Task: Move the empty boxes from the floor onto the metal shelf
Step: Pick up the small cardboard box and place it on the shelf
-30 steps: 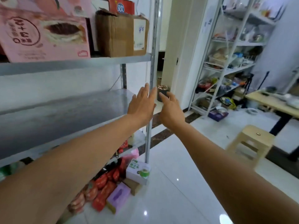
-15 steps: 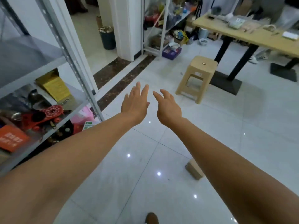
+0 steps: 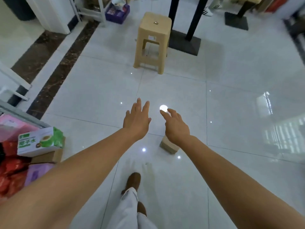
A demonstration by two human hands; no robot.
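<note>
Head view: pickup step, left hand and right hand both empty, fingers loosely spread.
Cardboard box lies on the floor short of the stool, under the right wrist; next, likely a stoop to grasp it.

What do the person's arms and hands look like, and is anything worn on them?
Both arms are bare as far as the picture shows: no sleeve covers the left forearm or the right forearm. The left hand and the right hand have no gloves. I see no watch or bracelet at either wrist and no ring on the fingers that show.
</note>
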